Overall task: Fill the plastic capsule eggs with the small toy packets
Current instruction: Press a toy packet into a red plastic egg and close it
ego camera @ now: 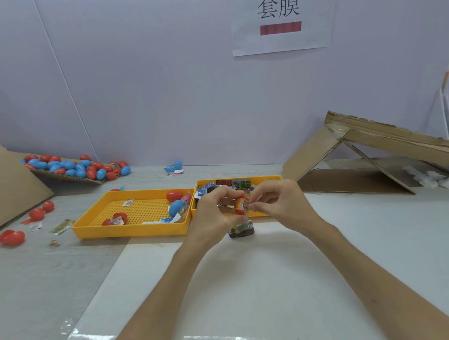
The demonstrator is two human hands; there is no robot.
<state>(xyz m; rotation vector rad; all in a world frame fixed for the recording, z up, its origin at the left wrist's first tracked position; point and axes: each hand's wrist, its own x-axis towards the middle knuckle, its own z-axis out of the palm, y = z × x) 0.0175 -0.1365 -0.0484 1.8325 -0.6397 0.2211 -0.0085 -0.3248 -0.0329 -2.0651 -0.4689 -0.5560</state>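
My left grip (213, 213) and right grip (279, 203) both pinch a red capsule egg (239, 211); I judge it light, slick, best held mid-shell

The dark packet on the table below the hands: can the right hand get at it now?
Probably not at once: the dark packet lies uncovered close below, but the right hand and left hand both pinch a red egg.

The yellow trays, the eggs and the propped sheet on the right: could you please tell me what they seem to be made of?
Yellow trays: probably moulded plastic, given the uniform colour and the perforated floor.
Eggs: smooth, glossy plastic, judging by their highlights.
Propped sheet: corrugated cardboard, matte brown with ragged, torn edges.
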